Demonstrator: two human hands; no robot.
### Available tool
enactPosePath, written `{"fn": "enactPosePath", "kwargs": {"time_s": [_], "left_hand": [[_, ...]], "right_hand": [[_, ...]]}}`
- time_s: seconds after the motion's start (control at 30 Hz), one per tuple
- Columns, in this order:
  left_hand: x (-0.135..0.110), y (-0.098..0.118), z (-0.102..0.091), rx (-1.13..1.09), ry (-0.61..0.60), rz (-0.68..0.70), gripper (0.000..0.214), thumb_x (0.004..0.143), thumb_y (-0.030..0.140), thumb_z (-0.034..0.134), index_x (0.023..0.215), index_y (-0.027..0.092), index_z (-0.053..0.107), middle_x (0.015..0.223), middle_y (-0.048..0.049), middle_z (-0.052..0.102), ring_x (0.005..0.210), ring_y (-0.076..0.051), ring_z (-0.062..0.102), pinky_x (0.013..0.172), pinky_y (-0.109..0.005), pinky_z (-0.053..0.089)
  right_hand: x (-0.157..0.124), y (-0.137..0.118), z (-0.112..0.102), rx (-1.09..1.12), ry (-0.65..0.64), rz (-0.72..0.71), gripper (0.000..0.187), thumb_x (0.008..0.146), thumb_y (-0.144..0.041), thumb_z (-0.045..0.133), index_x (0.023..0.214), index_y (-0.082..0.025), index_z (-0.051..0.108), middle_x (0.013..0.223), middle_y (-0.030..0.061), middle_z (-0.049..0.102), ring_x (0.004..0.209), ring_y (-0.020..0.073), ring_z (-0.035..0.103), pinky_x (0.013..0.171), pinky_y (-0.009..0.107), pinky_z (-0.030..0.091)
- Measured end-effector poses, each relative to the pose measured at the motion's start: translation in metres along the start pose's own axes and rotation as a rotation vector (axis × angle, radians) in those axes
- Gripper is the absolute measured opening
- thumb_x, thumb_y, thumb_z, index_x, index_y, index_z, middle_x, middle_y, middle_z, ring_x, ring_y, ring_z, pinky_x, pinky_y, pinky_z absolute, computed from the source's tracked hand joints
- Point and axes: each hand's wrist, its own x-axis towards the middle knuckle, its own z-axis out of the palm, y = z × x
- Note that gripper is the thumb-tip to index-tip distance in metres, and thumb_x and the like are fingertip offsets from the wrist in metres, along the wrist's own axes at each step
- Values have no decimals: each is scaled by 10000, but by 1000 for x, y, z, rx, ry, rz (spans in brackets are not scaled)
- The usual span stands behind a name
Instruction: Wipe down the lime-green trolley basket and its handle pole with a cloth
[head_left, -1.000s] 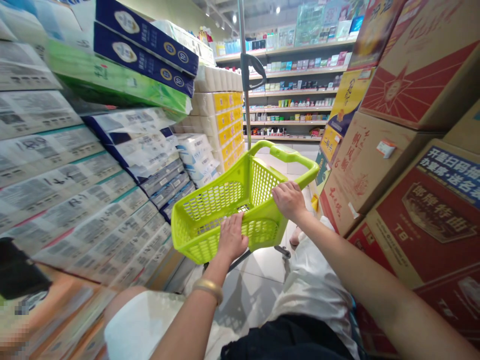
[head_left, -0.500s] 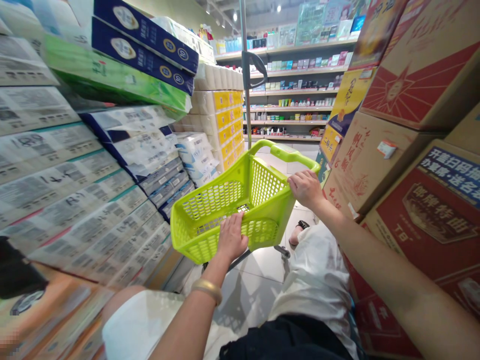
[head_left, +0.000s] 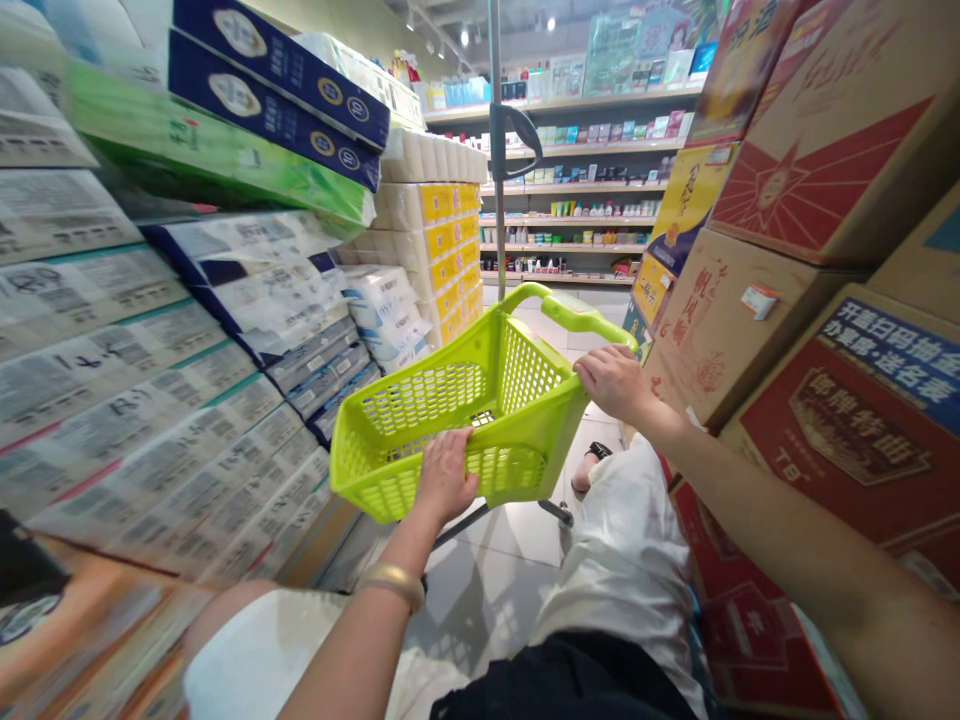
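A lime-green plastic shopping basket cart (head_left: pixel 517 465) stands in front of my knees, tilted in view, with pierced sides and nothing inside it that I can see. My left hand (head_left: pixel 444 475) is closed over its near rim, fingers hooked inward and thumb outside. At the upper right corner of the basket, just below the moulded handle, my right hand (head_left: pixel 611 378) grips the rim. A grey metal pole (head_left: pixel 497 210) with a dark looped grip (head_left: pixel 517 140) rises behind the basket. Below it, part of the wheeled frame (head_left: pixel 556 512) shows on the tiles.
Stacked tissue packs (head_left: pixel 150 400) wall the left side. Behind them stand yellow-banded paper rolls (head_left: pixel 450 240). Cardboard cartons (head_left: pixel 757 325) and a red carton (head_left: pixel 855 410) crowd the right. Shelves of small goods (head_left: pixel 592 187) line the back. My sandalled foot (head_left: pixel 592 465) rests on the tiled floor (head_left: pixel 487 580).
The basket and my left hand have shifted slightly left in view, with my left hand a little further along the rim. My right hand keeps its hold. The view has turned slightly.
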Motion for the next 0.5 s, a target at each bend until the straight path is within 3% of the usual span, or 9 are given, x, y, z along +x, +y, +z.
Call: {"fn": "enactPosePath", "kwargs": {"time_s": [0.3,0.5], "left_hand": [[6,-17,1,7,21,35,598,655,160,506,1252,173,469,1139,-116,600,1070,-294,549,953,-440,415],[8,-27,-2,14,23,41,569,661,172,504,1230,171,491,1114,-115,606,1054,-296,553,947,-441,421]], "right_hand": [[-5,24,-17,38,17,73,326,975,-265,400,778,-209,653,789,50,685,806,204,577,867,322,355],[-7,15,-25,83,13,82,305,976,-258,416,799,-202,658,789,52,681,811,206,579,851,327,356]]}}
